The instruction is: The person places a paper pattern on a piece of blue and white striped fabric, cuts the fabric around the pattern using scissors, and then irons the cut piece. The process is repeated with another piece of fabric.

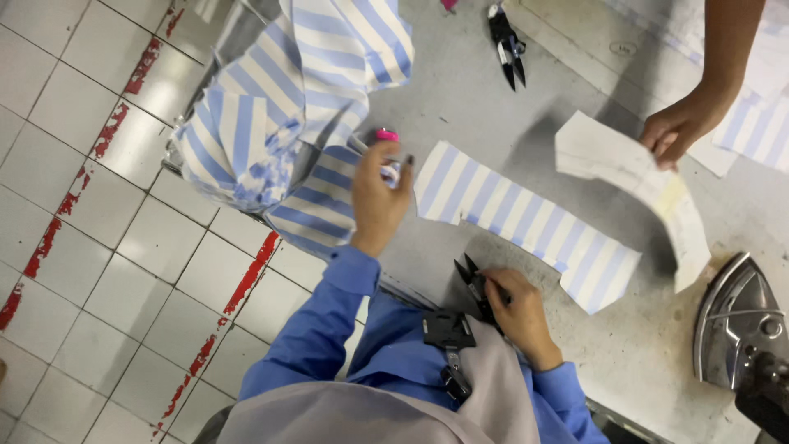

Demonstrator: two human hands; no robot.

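Snips, small and black, sit clamped in the right hand at the grey table's near edge, blades poking out past the knuckles. Beyond them lies a blue-and-white striped fabric strip, flat and slanted. The left hand is closed around a pink-capped marker over bunched striped cloth. Farther off, another person's hand pinches a white paper pattern piece.

Tiled floor beside a grey worktable

Glossy white square floor tiles with worn red paint marks fill the frame's left; the matte grey worktable spans the right.
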